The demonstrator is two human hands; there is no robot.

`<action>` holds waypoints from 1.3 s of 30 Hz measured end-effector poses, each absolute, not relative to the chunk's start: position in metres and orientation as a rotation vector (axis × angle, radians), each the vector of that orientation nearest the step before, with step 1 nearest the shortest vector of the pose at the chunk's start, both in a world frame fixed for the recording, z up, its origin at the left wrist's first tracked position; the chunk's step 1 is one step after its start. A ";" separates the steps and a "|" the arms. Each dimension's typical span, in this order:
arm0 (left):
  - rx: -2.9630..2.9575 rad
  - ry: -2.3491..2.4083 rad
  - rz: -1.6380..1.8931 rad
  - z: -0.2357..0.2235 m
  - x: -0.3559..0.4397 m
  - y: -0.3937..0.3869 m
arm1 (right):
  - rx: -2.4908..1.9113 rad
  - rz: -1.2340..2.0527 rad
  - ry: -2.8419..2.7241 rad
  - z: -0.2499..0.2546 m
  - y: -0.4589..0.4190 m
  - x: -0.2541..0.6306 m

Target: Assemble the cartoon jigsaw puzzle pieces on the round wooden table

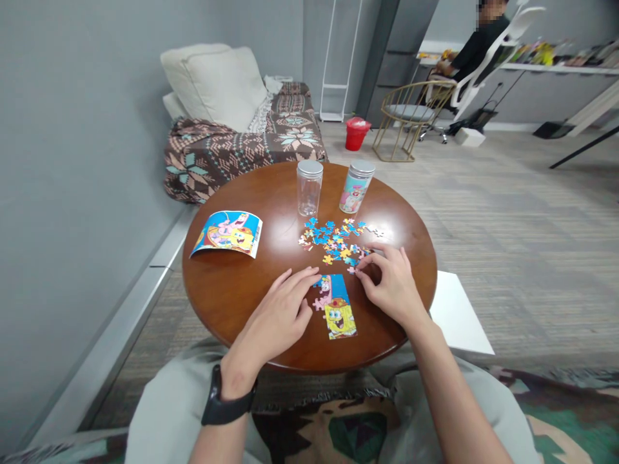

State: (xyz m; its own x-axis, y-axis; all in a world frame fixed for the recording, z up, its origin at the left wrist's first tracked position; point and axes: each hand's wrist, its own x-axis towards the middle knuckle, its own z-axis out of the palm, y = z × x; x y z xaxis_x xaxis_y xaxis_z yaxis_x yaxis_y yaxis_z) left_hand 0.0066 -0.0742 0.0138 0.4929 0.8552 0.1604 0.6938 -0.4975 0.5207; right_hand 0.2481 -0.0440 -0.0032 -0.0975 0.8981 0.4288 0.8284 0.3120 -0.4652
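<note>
A partly joined jigsaw puzzle (340, 316) with a yellow cartoon face and a pink figure lies near the front of the round table. My left hand (278, 319) rests flat to its left, fingers stretched out, fingertips at the puzzle's upper left edge. Just beyond the joined part is a heap of loose puzzle pieces (329, 240), blue, yellow and pink. At the heap's near right edge my right hand (391, 283) pinches a small pinkish puzzle piece (352, 270) between thumb and index finger. A curled picture sheet (229, 233) with the same characters stands on the left.
Behind the heap stand a clear jar (309, 193) and a printed canister (356, 190), both with silver lids. The wooden table (217, 287) has a rounded edge. Beyond it are a covered sofa (290, 132), a red bin (356, 135) and a seated person (476, 48).
</note>
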 end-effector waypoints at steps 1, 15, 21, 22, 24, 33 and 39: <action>2.350 1.289 0.576 0.013 0.007 -0.074 | -1.510 0.134 -1.936 -0.003 -0.044 0.248; 2.351 1.286 0.610 0.011 0.007 -0.074 | -1.317 0.200 -2.041 0.005 -0.043 0.249; 2.337 1.285 0.626 0.010 0.007 -0.074 | -1.365 0.302 -1.980 0.005 -0.043 0.249; 2.333 1.284 0.630 0.010 0.007 -0.074 | -1.363 0.349 -1.945 0.005 -0.043 0.249; 2.320 1.281 0.635 0.010 0.007 -0.074 | -1.350 0.496 -1.859 0.009 -0.044 0.248; 2.235 1.245 0.739 0.016 0.007 -0.073 | -1.257 1.317 -1.377 0.028 -0.053 0.229; 2.204 1.241 0.799 0.016 0.006 -0.074 | -1.237 1.504 -1.309 0.035 -0.060 0.218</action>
State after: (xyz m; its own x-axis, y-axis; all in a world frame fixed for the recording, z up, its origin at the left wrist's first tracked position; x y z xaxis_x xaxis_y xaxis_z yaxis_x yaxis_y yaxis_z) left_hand 0.0063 -0.0738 0.0156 0.4169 0.8736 0.2510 0.5905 -0.4702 0.6559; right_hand 0.2182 -0.0604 0.0348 -0.2275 0.9577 -0.1763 0.0425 -0.1711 -0.9843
